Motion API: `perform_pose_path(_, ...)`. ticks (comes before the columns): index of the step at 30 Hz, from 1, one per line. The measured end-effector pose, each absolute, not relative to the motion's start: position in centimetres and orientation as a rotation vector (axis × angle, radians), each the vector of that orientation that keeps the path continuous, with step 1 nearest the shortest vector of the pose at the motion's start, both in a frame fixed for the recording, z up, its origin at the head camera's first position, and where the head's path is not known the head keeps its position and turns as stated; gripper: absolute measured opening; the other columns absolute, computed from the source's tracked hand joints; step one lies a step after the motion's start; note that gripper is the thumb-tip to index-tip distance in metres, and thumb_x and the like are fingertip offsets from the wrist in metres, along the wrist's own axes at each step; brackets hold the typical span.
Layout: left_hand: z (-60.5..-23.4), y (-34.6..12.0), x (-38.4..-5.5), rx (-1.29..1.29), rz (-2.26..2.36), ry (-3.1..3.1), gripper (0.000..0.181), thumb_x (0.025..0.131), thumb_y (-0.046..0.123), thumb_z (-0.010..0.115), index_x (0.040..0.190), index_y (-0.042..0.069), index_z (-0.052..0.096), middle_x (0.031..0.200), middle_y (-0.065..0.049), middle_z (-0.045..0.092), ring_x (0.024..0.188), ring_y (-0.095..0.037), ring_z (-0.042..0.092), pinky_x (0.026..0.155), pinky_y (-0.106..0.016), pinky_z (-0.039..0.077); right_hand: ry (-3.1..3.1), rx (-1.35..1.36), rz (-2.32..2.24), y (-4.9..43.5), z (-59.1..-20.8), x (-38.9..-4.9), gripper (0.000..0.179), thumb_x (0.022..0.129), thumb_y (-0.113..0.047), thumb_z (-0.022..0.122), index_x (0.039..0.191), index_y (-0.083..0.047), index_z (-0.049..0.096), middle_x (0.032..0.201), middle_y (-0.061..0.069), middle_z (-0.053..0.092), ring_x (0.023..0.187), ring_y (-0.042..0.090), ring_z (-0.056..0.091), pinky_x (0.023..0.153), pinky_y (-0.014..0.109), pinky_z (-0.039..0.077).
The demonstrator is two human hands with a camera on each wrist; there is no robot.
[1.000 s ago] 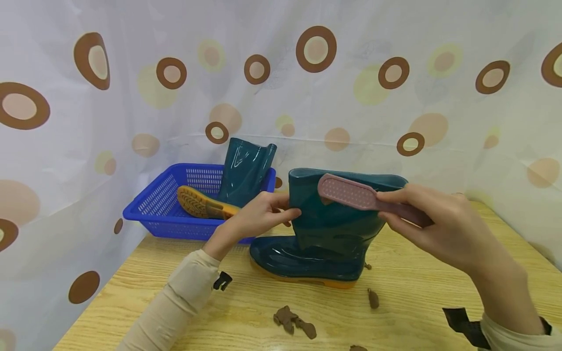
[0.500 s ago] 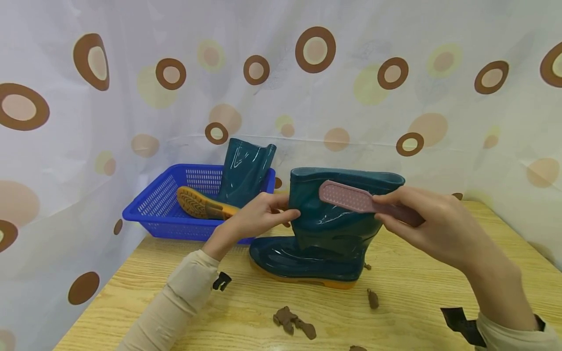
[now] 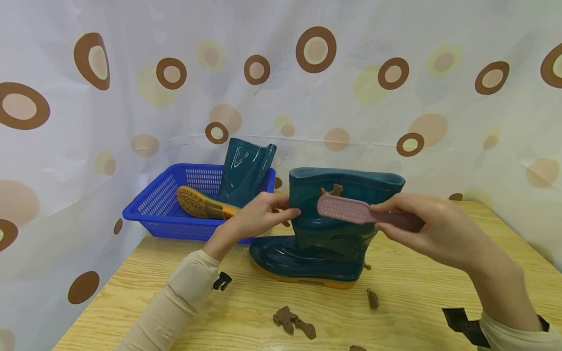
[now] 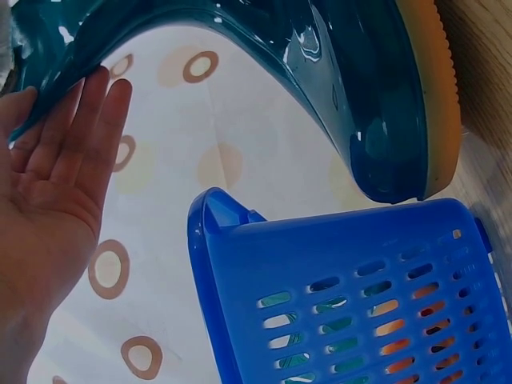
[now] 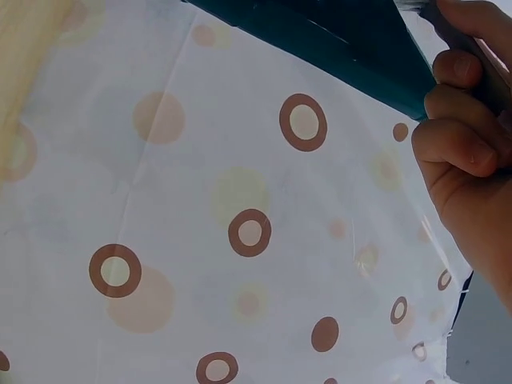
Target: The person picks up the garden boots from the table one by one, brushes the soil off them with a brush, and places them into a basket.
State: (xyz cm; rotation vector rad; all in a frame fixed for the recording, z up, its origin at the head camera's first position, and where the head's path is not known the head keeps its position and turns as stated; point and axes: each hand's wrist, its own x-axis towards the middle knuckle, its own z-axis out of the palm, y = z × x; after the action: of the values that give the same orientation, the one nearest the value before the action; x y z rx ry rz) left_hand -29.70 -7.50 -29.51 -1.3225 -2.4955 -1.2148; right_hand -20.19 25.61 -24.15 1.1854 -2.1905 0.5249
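Observation:
A dark teal rubber boot [image 3: 307, 258] with an orange sole stands upright on the table, toe to the left. My left hand [image 3: 256, 214] holds the front edge of its shaft, thumb on the near side; in the left wrist view the fingers [image 4: 92, 120] lie behind the shaft. In my right hand [image 3: 439, 229] is a pink brush [image 3: 344, 208], gripped by its handle, its head against the shaft's near side. Its bristles are mostly hidden. Just above the brush head, a brown mud-like patch [image 3: 336, 189] sticks to the boot. The right wrist view shows fingers curled round the handle [image 5: 464, 36].
A blue plastic basket [image 3: 175, 226] stands at the back left. In it lies a second teal boot [image 3: 243, 170], its yellow sole turned outward. Brown lumps [image 3: 287, 319] lie on the wooden table [image 3: 237, 312] in front of the boot. A patterned curtain [image 3: 351, 122] hangs behind.
The brush head has moved down the boot's shaft, and the brown patch now shows above it. My left hand keeps its place on the boot.

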Motion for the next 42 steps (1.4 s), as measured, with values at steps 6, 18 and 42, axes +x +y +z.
perform_pose_path(6,-29.55,-7.39,-29.69,-1.31,-1.281,-2.496,0.028,0.101,0.016,0.057,0.127,0.008,0.064,0.106,-0.011,0.074,0.089,-0.029,0.071,0.079,-0.038,0.061,-2.185,1.257,0.532,25.95,-23.95,-19.9,0.043,0.072,0.004,0.083,0.105,-0.021,0.072,0.089,-0.013,0.068,0.066,-0.007,0.054,0.058,0.008,0.045)
perform_pose_path(18,-29.36,-7.54,-29.63,-1.331,-1.262,-2.505,0.028,0.102,0.02,0.057,0.126,0.008,0.064,0.105,-0.009,0.073,0.086,-0.022,0.071,0.08,-0.031,0.06,-1.888,1.166,0.474,25.66,-23.43,-20.05,0.048,0.099,-0.047,0.053,0.102,-0.005,0.075,0.073,-0.007,0.058,0.058,-0.009,0.034,0.049,0.008,0.029)
perform_pose_path(42,-29.67,-7.56,-30.05,-1.376,-1.21,-2.477,0.027,0.102,0.016,0.056,0.126,0.006,0.063,0.103,-0.01,0.074,0.084,-0.023,0.071,0.078,-0.031,0.061,-2.223,1.157,0.516,25.32,-24.11,-19.77,0.041,0.074,0.003,0.082,0.106,-0.02,0.073,0.092,-0.011,0.07,0.071,-0.006,0.059,0.061,0.008,0.048)
